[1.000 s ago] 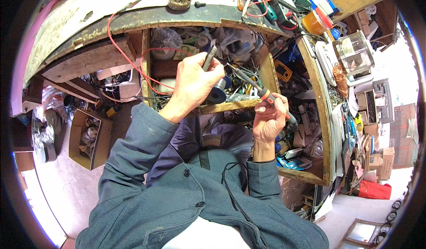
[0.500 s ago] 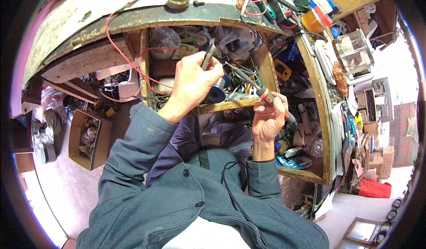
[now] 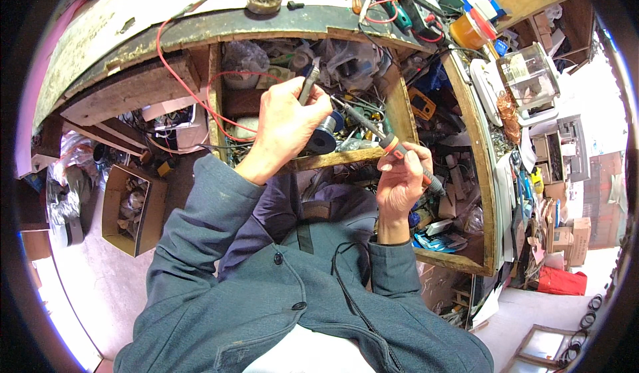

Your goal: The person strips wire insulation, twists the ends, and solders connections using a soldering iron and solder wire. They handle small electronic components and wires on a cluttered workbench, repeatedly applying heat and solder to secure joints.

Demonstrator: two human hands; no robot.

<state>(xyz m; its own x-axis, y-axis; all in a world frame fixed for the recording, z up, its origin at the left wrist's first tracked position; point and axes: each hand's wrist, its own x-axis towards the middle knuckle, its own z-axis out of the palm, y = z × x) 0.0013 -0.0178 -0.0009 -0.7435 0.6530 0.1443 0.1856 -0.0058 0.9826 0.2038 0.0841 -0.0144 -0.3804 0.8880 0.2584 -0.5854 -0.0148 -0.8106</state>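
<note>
My left hand (image 3: 286, 121) is closed, its thumb and fingers pinching a small dark grey piece with a light metal-looking end (image 3: 310, 84); its exact kind I cannot make out. In my right hand (image 3: 402, 185) lies a soldering iron (image 3: 393, 145) with a black and orange handle, fingers wrapped round it. The iron slants up and left, its tip close to my left fingertips; whether they touch I cannot tell. Just beside my left hand, over the open drawer, sits a dark blue spool (image 3: 325, 135), partly hidden by that hand.
Below the hands, an open wooden drawer (image 3: 333, 158) holds cables, plastic bags and tools. On the bench (image 3: 279, 28) stand a round tin (image 3: 265, 0) and a meter with red leads (image 3: 419, 7). A red wire (image 3: 174, 80) hangs at left, above a cardboard box (image 3: 136, 210) on the floor.
Both hands have shifted slightly to the left, carrying the grey piece and the soldering iron along. The grips look the same.
</note>
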